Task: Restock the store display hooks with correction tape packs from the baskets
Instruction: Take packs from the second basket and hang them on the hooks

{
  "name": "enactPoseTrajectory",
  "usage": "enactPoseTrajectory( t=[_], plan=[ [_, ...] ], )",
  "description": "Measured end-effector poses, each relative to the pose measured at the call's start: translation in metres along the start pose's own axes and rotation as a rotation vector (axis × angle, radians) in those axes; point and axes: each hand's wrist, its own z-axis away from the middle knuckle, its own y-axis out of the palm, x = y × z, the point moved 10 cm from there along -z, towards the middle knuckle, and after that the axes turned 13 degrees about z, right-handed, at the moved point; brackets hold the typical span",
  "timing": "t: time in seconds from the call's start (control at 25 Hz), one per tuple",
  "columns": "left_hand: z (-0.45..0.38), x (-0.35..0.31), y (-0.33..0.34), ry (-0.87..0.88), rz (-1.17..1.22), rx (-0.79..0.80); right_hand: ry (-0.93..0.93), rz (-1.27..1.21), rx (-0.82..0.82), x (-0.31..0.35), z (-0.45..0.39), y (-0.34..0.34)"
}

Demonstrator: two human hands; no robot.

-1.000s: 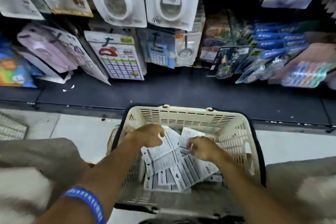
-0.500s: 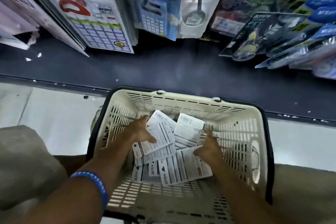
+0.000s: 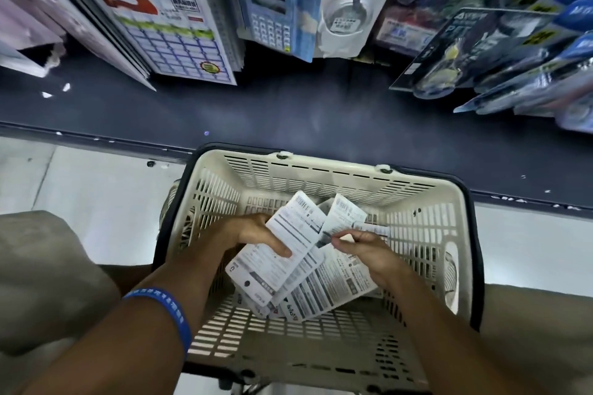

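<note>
A cream plastic basket (image 3: 337, 176) with a black rim stands on the floor in front of me. Inside lie several white correction tape packs (image 3: 324, 295), printed backs up. My left hand (image 3: 253, 234) is in the basket and grips a fanned bundle of packs (image 3: 288, 234), thumb pressed on top. My right hand (image 3: 369, 250) pinches the edge of another pack (image 3: 345, 213) just to the right of the bundle. Both forearms reach in from the near side; the left wrist wears a blue band.
A dark shelf base (image 3: 288, 112) runs across behind the basket. Above it hang carded goods: a calendar-like pack (image 3: 167, 32), a calculator pack (image 3: 276, 9), blue packets (image 3: 529, 67) at right. My knees flank the basket on the pale floor (image 3: 96, 183).
My view has tilted down and closer to the basket. The left hand has gathered packs into a raised bundle, and the right hand has shifted from the pile to pinching one pack's edge.
</note>
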Motion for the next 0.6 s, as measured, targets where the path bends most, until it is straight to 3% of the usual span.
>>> enactPoseTrajectory(
  t=[0.16,0.44,0.6],
  plan=[
    [0.002,-0.001,0.012,-0.017,0.012,0.008,0.126,0.133,0.09,-0.001,0.005,0.01],
    [0.01,-0.003,0.04,-0.032,0.218,0.183,-0.101,-0.138,0.097,0.032,0.012,0.018],
    [0.012,-0.012,0.045,0.048,0.097,0.15,-0.205,-0.09,-0.035,0.051,0.009,0.035]
  ],
)
